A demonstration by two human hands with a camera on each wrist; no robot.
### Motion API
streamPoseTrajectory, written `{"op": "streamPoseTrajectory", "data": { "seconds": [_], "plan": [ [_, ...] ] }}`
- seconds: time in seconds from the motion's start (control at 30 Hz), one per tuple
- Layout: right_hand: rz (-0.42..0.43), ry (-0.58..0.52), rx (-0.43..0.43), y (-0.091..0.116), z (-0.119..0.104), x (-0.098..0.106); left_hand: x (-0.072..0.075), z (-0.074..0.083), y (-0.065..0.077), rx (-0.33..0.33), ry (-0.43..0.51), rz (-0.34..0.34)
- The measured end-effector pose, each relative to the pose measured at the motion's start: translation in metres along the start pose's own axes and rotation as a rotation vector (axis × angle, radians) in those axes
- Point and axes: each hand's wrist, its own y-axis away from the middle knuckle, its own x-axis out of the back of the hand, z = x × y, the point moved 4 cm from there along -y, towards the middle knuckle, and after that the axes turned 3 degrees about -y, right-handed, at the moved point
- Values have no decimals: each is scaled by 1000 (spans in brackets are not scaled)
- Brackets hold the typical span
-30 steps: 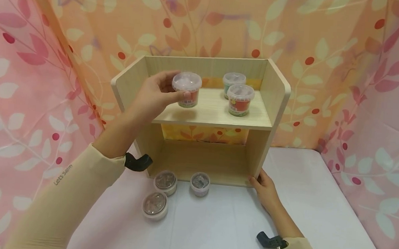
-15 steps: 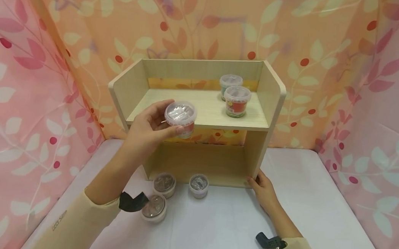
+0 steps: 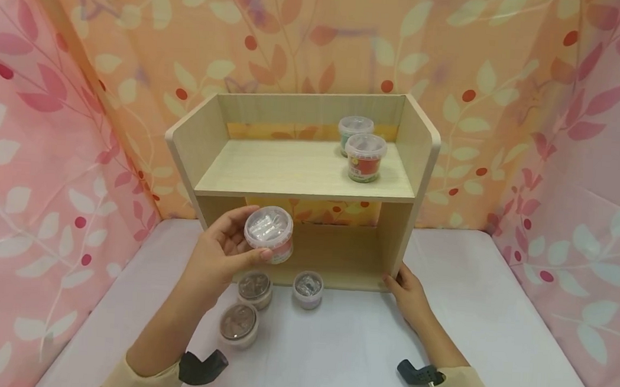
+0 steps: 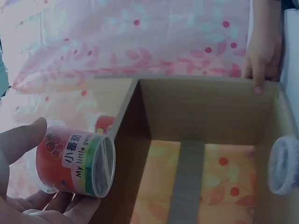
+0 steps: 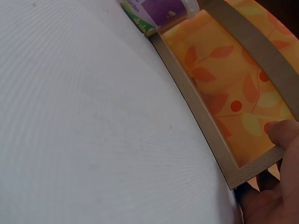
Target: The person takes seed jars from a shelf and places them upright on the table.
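My left hand (image 3: 212, 261) grips a small clear-lidded plastic tub (image 3: 269, 233) between thumb and fingers, in front of the shelf's lower compartment. Its red label (image 4: 60, 161) shows tomatoes and "My little garden" in the left wrist view. My right hand (image 3: 412, 297) holds the lower front edge of the right side panel of the wooden shelf (image 3: 284, 174). Thumb and fingers lie on either side of that panel in the right wrist view. On the upper board, a red-labelled tub (image 3: 364, 161) stands in front of a teal tub (image 3: 352, 138).
Two brownish-topped tubs (image 3: 254, 288) (image 3: 238, 324) stand on the white tabletop (image 3: 343, 349) at the shelf's front left. A purple-labelled tub (image 5: 163, 11) stands before the shelf's middle. Floral cloth (image 3: 309, 33) hangs behind and at both sides.
My left hand has brought the tub down from the upper board, toward me, to the level of the lower compartment. The right hand keeps its place on the side panel.
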Motion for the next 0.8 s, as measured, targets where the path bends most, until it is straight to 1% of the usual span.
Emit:
{"op": "streamPoseTrajectory", "data": {
  "seconds": [0.1, 0.23, 0.33, 0.47, 0.57, 0.8],
  "plan": [
    [1, 9, -10, 0, -1, 0, -4, -7, 6, 20, -7, -18],
    [-5, 14, -31, -1, -2, 0, -6, -14, 13, 36, -15, -13],
    [-8, 8, -35, -1, -3, 0, -10, -20, 17, 53, -5, -30],
    [-9, 11, -38, 0, -4, -1, -16, -32, 19, 106, 37, -73],
    [-7, 18, -33, 0, -4, 0, -18, -42, 20, 143, 45, -93],
    [-17, 9, -38, 1, -2, 2, -24, -67, 25, 225, 17, -124]
  ]
}}
